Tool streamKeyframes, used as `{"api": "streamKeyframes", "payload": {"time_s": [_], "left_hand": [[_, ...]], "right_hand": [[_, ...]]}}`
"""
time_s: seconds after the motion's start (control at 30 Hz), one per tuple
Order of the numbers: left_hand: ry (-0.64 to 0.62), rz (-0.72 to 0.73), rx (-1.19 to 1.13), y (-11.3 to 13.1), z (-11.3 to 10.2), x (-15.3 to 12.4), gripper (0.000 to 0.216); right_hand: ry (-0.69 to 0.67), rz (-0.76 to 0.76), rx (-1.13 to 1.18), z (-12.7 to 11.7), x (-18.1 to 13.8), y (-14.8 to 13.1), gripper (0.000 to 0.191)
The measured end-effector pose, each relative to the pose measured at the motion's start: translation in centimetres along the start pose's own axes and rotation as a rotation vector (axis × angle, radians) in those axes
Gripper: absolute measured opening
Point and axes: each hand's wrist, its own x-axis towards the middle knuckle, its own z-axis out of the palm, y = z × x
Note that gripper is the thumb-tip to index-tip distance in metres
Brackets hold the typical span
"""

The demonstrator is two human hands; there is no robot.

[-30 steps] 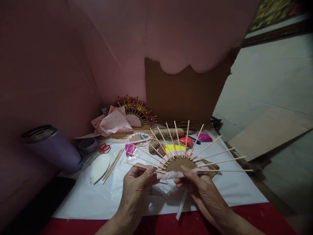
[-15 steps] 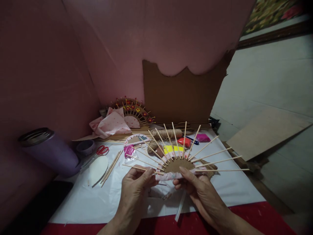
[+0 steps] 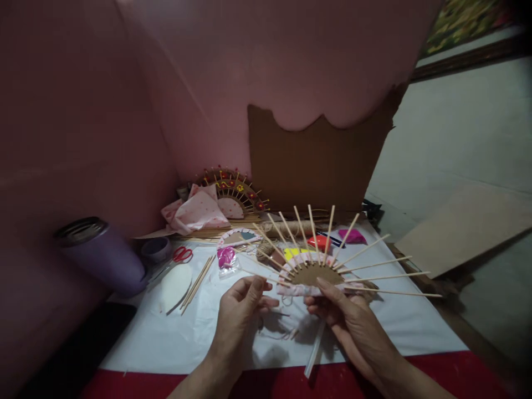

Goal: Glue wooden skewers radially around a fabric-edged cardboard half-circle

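My right hand [image 3: 344,310] grips a half-round cardboard piece [image 3: 318,274] by its straight lower edge, thumb on the front and fingers behind. Pink patterned cloth [image 3: 291,290] trims its border. Several thin wooden sticks [image 3: 300,233] fan outward from its curved edge. My left hand [image 3: 249,296] is beside the piece's left end, its fingers loosely bent and apart, close to the lowest left stick. No grip on that stick shows. Below the right hand, a translucent glue stick [image 3: 315,349] lies on the white table covering [image 3: 158,349].
On the left stand a purple tumbler [image 3: 102,255] and a roll of tape [image 3: 156,250]. Red-handled scissors [image 3: 183,254], loose sticks [image 3: 198,285] and a white oval piece [image 3: 177,285] lie nearby. Behind are pink cloth [image 3: 199,209], a decorated fan [image 3: 241,188], twine [image 3: 286,228] and upright cardboard [image 3: 316,166].
The fan-shaped piece has shifted right in my right hand. My left fingers, earlier pinching the lowest left stick, have loosened from it. The whole view has shifted slightly.
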Motion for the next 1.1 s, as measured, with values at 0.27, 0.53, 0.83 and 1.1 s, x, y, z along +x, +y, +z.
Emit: {"api": "streamKeyframes", "payload": {"time_s": [0.27, 0.53, 0.83, 1.1], "left_hand": [[0.373, 0.232, 0.948, 3.3, -7.6, 3.6, 0.015], [0.471, 0.159, 1.175, 1.7, -8.0, 4.2, 0.019], [0.377, 0.333, 0.756, 3.6, -6.4, 4.1, 0.018], [0.096, -0.002, -0.256, 2.9, -2.4, 1.3, 0.027]], "right_hand": [[0.035, -0.010, 0.054, -0.2, 0.5, -0.3, 0.018], [0.045, -0.011, 0.044, 0.0, 0.3, -0.6, 0.019], [-0.007, -0.099, 0.079, -0.1, 0.5, -0.3, 0.018], [0.007, -0.084, 0.069, 0.2, 0.2, -0.6, 0.017]]}}
